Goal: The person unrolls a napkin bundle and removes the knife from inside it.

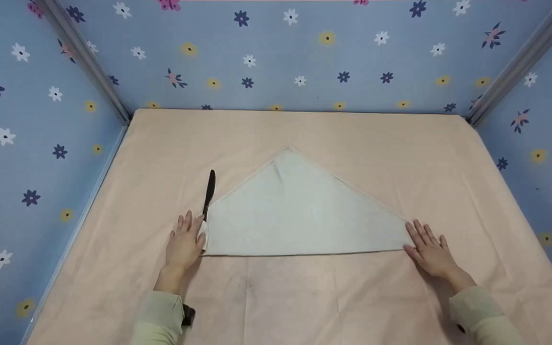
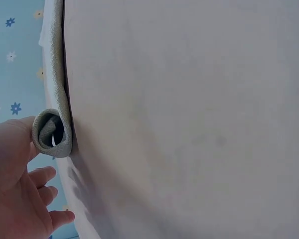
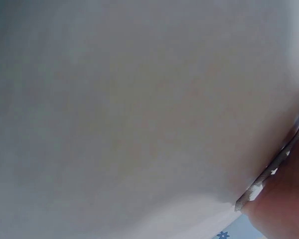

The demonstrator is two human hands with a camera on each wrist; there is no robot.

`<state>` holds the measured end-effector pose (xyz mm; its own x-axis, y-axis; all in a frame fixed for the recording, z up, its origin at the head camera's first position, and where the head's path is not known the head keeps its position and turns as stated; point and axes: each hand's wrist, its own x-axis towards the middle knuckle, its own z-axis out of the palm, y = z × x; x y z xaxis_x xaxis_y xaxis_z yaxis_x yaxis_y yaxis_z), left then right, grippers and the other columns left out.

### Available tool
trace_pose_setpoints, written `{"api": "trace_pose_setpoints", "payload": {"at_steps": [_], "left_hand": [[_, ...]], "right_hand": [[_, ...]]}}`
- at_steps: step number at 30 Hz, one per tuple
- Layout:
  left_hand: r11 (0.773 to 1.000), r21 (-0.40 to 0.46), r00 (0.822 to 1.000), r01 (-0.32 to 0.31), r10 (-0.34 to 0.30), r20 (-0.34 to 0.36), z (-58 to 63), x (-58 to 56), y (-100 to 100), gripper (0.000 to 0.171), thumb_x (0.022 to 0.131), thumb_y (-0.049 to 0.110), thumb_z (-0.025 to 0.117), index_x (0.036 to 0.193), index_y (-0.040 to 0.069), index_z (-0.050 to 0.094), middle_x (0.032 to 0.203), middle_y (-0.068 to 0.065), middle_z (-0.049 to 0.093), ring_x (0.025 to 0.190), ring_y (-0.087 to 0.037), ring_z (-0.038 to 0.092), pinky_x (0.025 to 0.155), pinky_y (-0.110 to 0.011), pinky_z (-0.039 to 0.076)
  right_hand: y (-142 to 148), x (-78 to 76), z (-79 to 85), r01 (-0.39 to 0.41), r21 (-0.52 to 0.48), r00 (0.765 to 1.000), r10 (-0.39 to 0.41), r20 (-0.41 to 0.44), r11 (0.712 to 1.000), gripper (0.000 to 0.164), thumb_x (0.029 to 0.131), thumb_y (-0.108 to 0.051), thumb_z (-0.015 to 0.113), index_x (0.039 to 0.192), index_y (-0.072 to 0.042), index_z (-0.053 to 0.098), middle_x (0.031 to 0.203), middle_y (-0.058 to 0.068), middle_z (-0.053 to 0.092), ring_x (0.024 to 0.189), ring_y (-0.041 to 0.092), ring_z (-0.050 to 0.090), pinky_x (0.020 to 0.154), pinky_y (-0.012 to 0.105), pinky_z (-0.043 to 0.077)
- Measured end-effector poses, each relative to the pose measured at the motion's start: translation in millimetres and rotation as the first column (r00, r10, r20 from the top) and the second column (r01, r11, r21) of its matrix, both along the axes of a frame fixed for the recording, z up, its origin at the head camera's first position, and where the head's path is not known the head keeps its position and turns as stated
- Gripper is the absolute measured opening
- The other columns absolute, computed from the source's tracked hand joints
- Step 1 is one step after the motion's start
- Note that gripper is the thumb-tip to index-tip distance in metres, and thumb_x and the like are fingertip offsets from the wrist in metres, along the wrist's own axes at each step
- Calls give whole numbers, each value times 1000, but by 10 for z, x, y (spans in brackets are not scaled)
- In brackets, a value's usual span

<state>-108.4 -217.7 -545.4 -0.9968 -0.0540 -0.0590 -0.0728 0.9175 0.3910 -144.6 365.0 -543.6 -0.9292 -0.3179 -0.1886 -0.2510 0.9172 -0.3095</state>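
A pale cloth napkin [image 1: 300,211] lies folded, with its peak pointing away and its straight edge towards me. Its left end is curled into a small roll [image 2: 52,133], which shows as a spiral in the left wrist view. A black knife [image 1: 211,187] sticks out beyond that end; its lower part is hidden by the cloth and hand. My left hand [image 1: 183,244] touches the roll from its outer side, fingers extended. At the opposite corner, my right hand [image 1: 433,254] rests with spread fingers on the cloth's tip.
A peach cloth [image 1: 295,297] with faint creases covers the table. Blue flowered panels [image 1: 276,57] stand behind it and at both sides, with grey metal posts [image 1: 520,62] at the back corners. A small dark object [image 1: 188,316] shows at the left cuff.
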Motion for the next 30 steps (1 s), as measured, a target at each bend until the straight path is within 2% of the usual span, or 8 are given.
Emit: {"api": "trace_pose_setpoints", "payload": {"at_steps": [12,19,30], "left_hand": [[1000,-13,1000,24,-24,-13,50,17,61,49,91,21,45,134,0,34,142,-22,17,129,-40,12,96,-61,18],[999,8,998,45,-45,-53,46,31,115,53,90,22,48,134,-2,33,142,-23,18,130,-40,12,96,-60,19],[998,-23,999,51,-52,-12,-7,16,149,56,89,25,50,135,-2,32,142,-23,17,130,-39,13,96,-60,20]], "right_hand": [[4,1,-4,-3,1,1000,3,-3,1000,62,94,-39,35,141,-4,14,145,20,6,131,40,3,95,64,-3],[3,14,-7,-4,0,1000,4,0,1000,62,95,-39,35,142,-4,13,146,20,4,131,40,2,95,63,-4],[7,9,-16,3,7,1000,-3,5,1000,62,95,-40,34,142,-4,13,146,19,4,131,40,2,96,62,-4]]}}
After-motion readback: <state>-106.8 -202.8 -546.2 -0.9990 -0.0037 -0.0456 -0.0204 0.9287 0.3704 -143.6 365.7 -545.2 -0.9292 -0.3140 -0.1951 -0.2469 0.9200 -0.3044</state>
